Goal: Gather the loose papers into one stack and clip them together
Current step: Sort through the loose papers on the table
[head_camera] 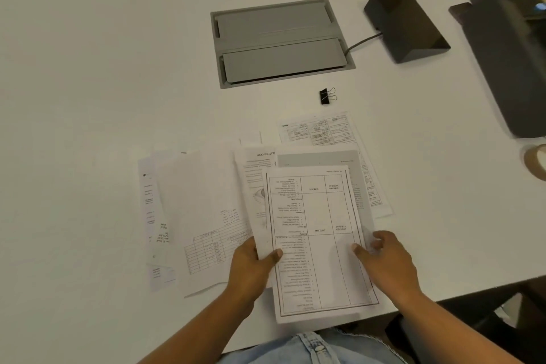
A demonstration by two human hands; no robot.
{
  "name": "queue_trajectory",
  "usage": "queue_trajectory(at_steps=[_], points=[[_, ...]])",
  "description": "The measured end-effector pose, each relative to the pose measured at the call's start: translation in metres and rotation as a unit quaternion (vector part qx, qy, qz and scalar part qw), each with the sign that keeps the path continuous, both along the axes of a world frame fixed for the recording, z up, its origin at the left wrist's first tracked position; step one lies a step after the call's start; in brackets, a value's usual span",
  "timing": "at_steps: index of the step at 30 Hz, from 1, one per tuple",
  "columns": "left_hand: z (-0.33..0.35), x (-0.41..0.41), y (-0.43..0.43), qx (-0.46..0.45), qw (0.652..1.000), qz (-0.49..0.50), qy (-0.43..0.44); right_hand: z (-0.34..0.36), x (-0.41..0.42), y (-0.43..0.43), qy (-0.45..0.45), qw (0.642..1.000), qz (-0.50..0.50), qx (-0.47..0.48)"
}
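Papers lie fanned on the desk, below the binder clip. My left hand and right hand pinch the top sheet, fingers closed on its edges. Gathering underway; next, sweep in the rest, then clip.

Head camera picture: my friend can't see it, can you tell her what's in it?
Two hands hold a printed sheet over a messy spread of loose papers on a white table: left hand at its left edge, right hand at its right. Beyond the papers lies a black binder clip, untouched, before a grey hatch.
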State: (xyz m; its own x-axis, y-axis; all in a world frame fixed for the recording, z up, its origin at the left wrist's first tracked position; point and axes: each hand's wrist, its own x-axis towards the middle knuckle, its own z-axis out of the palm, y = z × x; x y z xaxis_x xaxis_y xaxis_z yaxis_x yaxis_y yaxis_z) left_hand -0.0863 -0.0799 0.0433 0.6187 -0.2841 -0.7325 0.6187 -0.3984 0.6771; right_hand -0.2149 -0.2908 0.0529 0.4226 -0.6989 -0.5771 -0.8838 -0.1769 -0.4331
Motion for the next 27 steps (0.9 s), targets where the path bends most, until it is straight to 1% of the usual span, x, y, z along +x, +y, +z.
queue_trajectory(at_steps=[2,3,6,8,11,14,17,19,23,27], points=[[-0.002,-0.006,0.002,0.006,1.0,0.001,-0.002,0.001,-0.005,0.002,0.065,0.997,0.001,0.046],[-0.002,-0.01,0.001,0.01,1.0,-0.001,-0.005,0.0,-0.008,0.005,0.076,0.995,-0.004,0.066],[-0.002,-0.019,-0.003,0.023,1.0,-0.012,-0.009,-0.009,-0.013,0.015,0.049,0.99,-0.046,0.123],[0.001,-0.025,-0.007,0.029,0.999,-0.012,-0.012,-0.012,-0.015,0.017,0.025,0.99,-0.047,0.132],[0.003,-0.027,-0.008,0.051,0.998,0.005,-0.022,-0.004,-0.015,0.009,-0.007,0.994,-0.035,0.099],[0.002,-0.024,-0.003,0.078,0.996,-0.001,-0.043,0.007,-0.014,-0.006,-0.024,0.998,-0.042,0.034],[0.0,-0.021,0.002,0.103,0.993,-0.02,-0.052,0.01,-0.009,-0.012,-0.004,0.998,-0.034,-0.046],[-0.001,-0.02,0.005,0.11,0.992,-0.034,-0.045,0.007,-0.005,-0.009,0.018,0.997,-0.022,-0.072],[-0.002,-0.022,0.006,0.115,0.991,-0.054,-0.036,-0.002,0.003,0.003,0.065,0.995,0.014,-0.075],[-0.001,-0.02,0.008,0.11,0.992,-0.054,-0.033,-0.009,0.006,0.002,0.052,0.998,-0.046,-0.002]])
